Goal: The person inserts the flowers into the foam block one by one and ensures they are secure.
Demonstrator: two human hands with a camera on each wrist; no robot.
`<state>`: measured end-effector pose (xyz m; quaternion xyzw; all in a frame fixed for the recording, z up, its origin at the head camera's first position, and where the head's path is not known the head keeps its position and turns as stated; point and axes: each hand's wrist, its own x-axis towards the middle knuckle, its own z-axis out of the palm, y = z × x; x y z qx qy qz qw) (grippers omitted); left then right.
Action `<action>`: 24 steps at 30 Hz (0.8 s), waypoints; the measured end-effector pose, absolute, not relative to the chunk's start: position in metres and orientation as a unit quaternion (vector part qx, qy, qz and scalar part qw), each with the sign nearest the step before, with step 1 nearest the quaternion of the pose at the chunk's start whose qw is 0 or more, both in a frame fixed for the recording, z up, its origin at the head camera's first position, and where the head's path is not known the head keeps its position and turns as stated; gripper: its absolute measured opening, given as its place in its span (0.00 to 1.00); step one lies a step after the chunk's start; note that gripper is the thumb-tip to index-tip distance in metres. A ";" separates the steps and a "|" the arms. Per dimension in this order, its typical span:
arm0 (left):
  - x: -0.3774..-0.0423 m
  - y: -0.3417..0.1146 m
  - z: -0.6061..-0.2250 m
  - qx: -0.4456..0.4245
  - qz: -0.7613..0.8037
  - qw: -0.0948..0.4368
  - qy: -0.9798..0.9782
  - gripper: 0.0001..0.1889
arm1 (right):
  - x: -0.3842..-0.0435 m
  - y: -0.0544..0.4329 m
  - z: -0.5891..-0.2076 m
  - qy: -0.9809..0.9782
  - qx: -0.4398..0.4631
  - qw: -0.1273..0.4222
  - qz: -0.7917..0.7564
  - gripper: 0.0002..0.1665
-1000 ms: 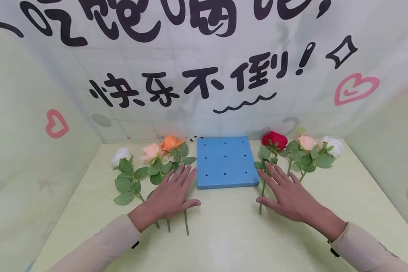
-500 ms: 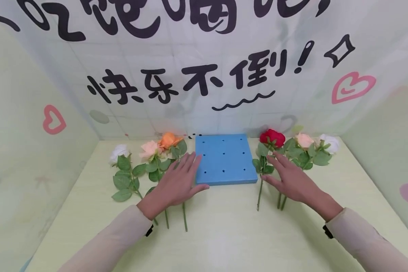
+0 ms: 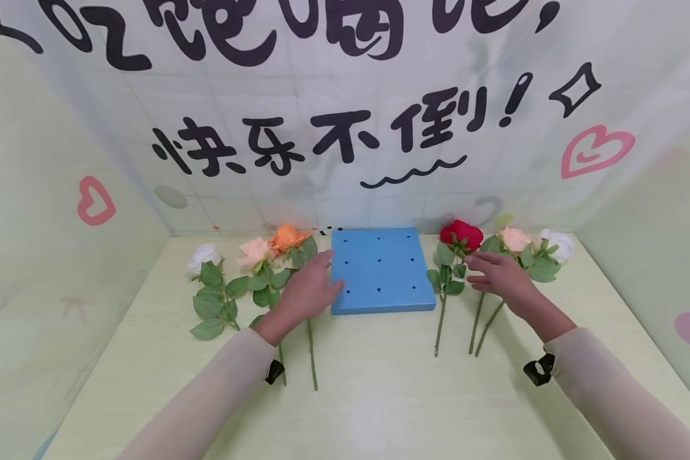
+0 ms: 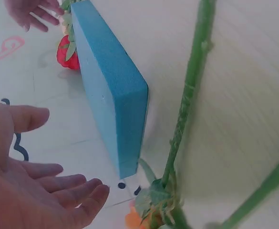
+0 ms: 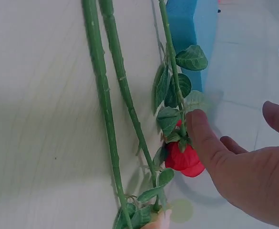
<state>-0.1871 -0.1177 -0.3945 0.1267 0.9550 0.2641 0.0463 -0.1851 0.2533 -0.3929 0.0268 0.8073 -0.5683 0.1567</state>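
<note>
Holds out the left hand [image 3: 301,295] with fingers relaxed and a little apart, gripping nothing, at the nine o'clock edge of a blue board [image 3: 397,275]; cannot tell contact there from a small gap. Holds out the right hand [image 3: 506,279] likewise, loosely spread and pinching nothing, at three o'clock from the board and near a red rose [image 3: 462,234]; in the right wrist view, overlaps that rose's leaves with a fingertip, touching or not impossible to tell.

Has the board lying near the twelve o'clock side of a pale counter [image 3: 374,396], pierced with nine small holes in three rows. Toward nine and ten o'clock from it, has an orange rose [image 3: 288,236], a left pink rose [image 3: 255,253] and a left white rose [image 3: 204,258]; toward three, past the red rose, a right pink rose [image 3: 515,239] and a right white rose [image 3: 559,245], with stems pointing roughly to six. At twelve o'clock, has a wall [image 3: 236,211] printed with black lettering [image 3: 345,142].
</note>
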 end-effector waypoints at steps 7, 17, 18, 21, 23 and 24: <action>-0.205 -0.119 -0.398 0.001 0.408 0.118 0.906 0.36 | -0.190 0.255 -0.396 0.756 0.053 0.195 -0.622 0.40; -0.216 -0.119 -0.398 -0.103 0.530 0.202 0.817 0.36 | -0.195 0.250 -0.402 0.716 0.115 0.227 -0.650 0.35; -0.216 -0.118 -0.398 -0.110 0.542 0.208 0.806 0.36 | -0.195 0.249 -0.403 0.714 0.121 0.230 -0.650 0.34; -0.217 -0.115 -0.400 -0.128 0.563 0.216 0.787 0.35 | -0.197 0.246 -0.405 0.714 0.133 0.235 -0.646 0.33; -0.218 -0.112 -0.403 -0.137 0.567 0.216 0.783 0.35 | -0.198 0.244 -0.408 0.715 0.140 0.237 -0.642 0.34; -0.218 -0.111 -0.404 -0.141 0.564 0.216 0.785 0.34 | -0.198 0.243 -0.410 0.717 0.145 0.237 -0.639 0.33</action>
